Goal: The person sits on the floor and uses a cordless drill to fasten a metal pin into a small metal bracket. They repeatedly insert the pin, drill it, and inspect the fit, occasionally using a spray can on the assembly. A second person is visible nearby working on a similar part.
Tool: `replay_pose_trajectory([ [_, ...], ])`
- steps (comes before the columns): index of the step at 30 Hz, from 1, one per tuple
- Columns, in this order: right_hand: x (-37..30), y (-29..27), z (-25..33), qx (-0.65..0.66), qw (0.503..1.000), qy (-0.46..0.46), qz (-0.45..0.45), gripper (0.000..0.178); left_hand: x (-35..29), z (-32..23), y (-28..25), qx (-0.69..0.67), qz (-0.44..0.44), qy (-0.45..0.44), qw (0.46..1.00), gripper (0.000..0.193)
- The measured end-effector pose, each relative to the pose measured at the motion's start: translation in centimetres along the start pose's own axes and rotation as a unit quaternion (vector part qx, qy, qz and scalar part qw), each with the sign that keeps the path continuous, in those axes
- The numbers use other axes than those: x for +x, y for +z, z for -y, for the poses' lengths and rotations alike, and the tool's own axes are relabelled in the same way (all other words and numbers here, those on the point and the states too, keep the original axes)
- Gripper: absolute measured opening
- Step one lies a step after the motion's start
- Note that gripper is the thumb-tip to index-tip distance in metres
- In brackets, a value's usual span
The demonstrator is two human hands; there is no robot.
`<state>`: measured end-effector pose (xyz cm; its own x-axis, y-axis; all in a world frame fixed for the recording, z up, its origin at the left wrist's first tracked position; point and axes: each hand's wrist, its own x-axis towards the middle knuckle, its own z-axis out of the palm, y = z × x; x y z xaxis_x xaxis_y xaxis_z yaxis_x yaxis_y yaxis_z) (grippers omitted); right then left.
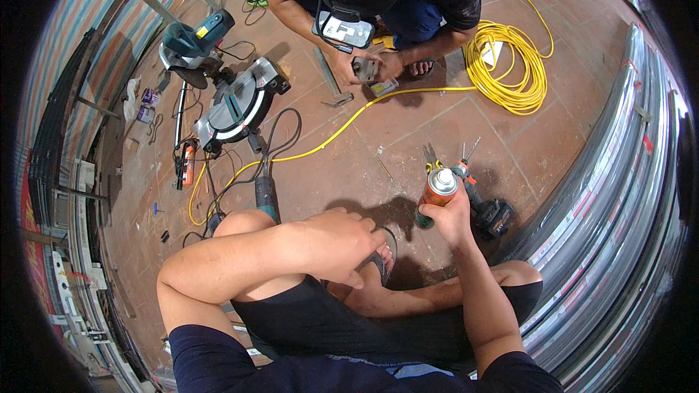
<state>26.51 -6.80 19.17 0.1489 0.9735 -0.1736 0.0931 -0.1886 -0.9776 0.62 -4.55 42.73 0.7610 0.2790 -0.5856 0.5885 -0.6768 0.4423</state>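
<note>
My right hand (453,217) is wrapped round an upright spray can (440,183) with an orange and green body and a silver top. Just beyond the can, yellow-handled pliers (432,156) lie on the floor. A cordless drill (482,207) with a bit fitted lies to the right of that hand. My left hand (341,244) hangs loosely, palm down, over my sandalled foot (386,253). Its fingers are stretched out and hold nothing that I can see; part of them is hidden by the back of the hand.
A co-worker crouches ahead, holding a small grey metal part (365,68). Beside them lie a hammer (333,80) and a coiled yellow hose (535,80). A mitre saw (237,105) stands left, an angle grinder (266,195) nearer. Wrapped metal profiles (604,211) line the right.
</note>
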Motion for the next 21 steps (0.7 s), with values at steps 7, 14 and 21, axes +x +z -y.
replay_pose_trajectory([
  [7,-0.09,-0.06,-0.05,-0.004,1.0,-0.002,-0.003,0.062,0.16,-0.08,0.0,0.008,0.005,0.0,1.0,0.077],
  [14,-0.02,-0.06,-0.01,0.012,1.0,0.007,0.007,0.062,0.09,-0.09,-0.01,0.011,-0.001,0.001,1.0,0.077],
  [21,-0.21,-0.07,0.27,-0.021,1.0,-0.013,-0.006,0.062,0.0,-0.09,0.13,0.016,-0.004,0.001,1.0,0.076],
])
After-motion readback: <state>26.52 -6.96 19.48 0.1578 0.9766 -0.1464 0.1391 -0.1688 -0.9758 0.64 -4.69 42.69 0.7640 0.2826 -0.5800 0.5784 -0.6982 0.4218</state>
